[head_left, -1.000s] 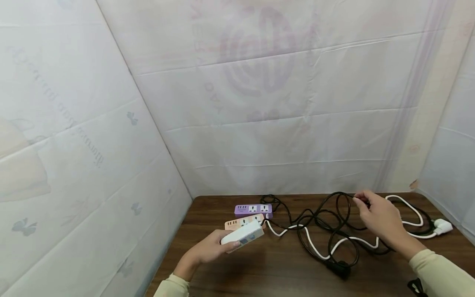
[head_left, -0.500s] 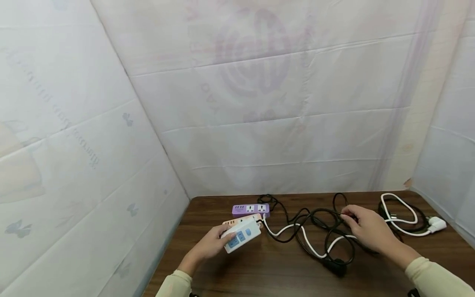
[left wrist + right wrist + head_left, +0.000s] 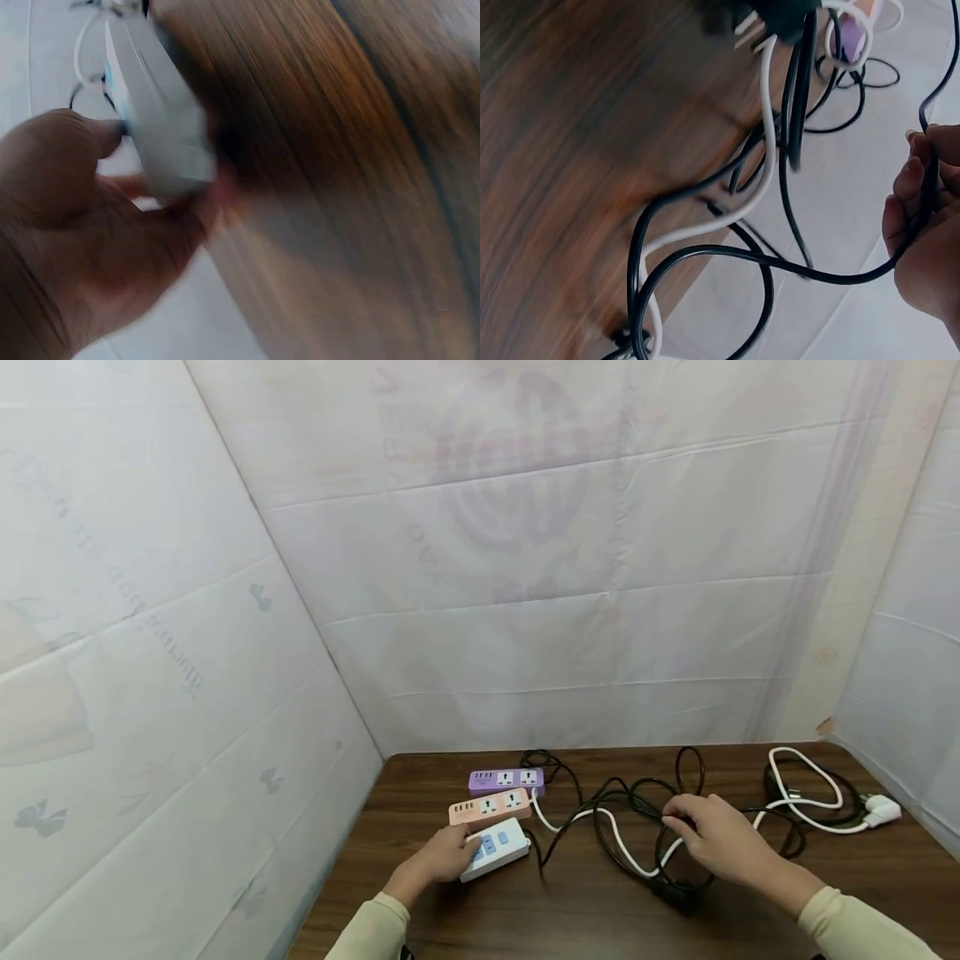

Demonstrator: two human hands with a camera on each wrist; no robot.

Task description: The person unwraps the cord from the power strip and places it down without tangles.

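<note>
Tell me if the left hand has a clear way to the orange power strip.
Probably yes: the left hand holds the white power strip, and the orange power strip lies just behind it, uncovered.

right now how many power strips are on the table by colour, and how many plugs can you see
White power strip: 1, gripped by the left hand
Peach power strip: 1
Purple power strip: 1
White plug: 1
Black plug: 1, lying near the right hand, which holds a black cord
Total: 3 strips, 2 plugs, 5 things
</note>
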